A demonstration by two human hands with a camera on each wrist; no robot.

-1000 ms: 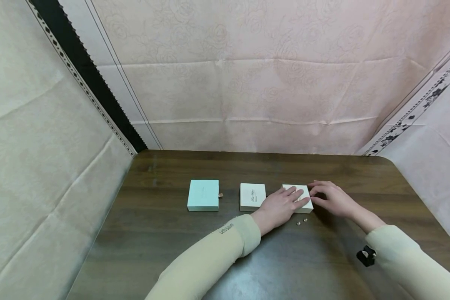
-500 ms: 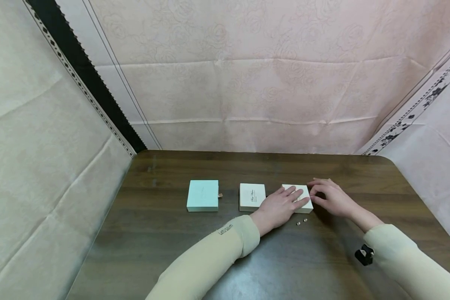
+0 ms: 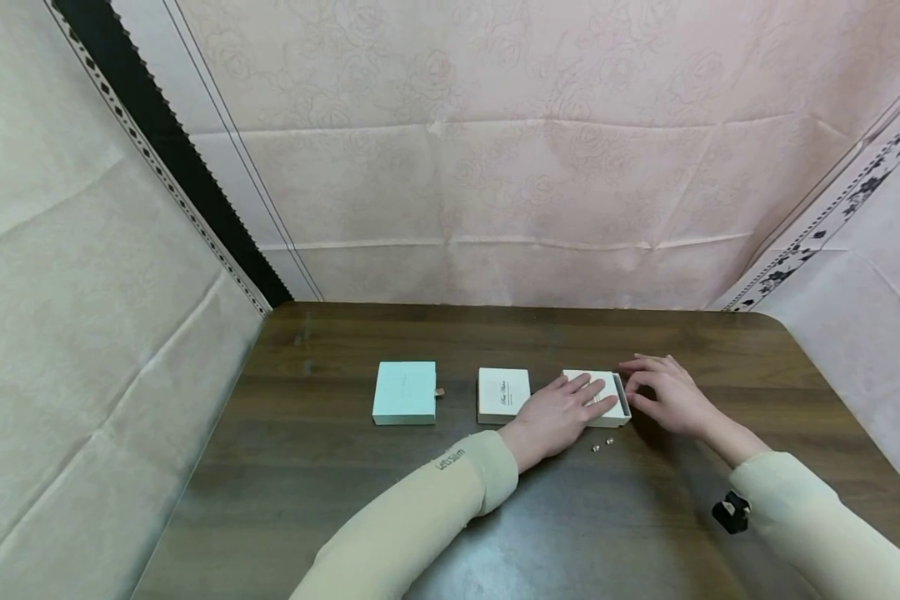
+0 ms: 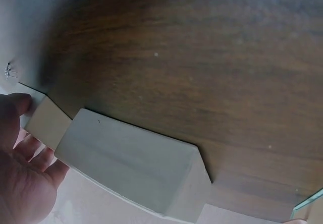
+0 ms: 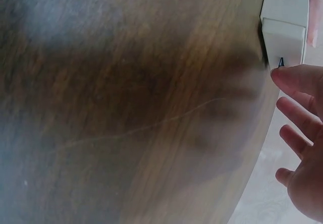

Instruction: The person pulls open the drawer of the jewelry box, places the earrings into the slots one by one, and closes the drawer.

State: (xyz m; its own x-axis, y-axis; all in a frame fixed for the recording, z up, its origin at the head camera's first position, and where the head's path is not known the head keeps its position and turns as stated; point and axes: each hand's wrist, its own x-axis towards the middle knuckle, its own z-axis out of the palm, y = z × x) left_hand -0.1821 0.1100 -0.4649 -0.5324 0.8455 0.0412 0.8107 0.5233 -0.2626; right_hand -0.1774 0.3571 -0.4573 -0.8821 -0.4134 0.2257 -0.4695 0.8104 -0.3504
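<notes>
My left hand (image 3: 558, 419) lies over the right-hand white drawer box (image 3: 597, 382), its fingers stretched across the printed top. In the left wrist view, the thumb (image 4: 19, 103) is against that box. At the box's right end, my right hand (image 3: 667, 398) pinches a small dark pull tab (image 5: 281, 61) between thumb and forefinger, the other fingers held apart. The inner drawer (image 3: 622, 397) sticks out a little to the right of the sleeve. Two small shiny studs (image 3: 602, 444) lie on the table just in front of this box.
A second white box (image 3: 503, 392) with dark lettering stands left of the left hand. Farther left is a turquoise box (image 3: 405, 392) with a small tan tab (image 3: 440, 392). All rest on a dark wooden table (image 3: 330, 467), with pale patterned cloth (image 3: 495, 183) hanging behind.
The drawer has slid slightly out of its sleeve to the right, showing a narrow opening. My right hand has shifted slightly right with it; the left hand stays on the box.
</notes>
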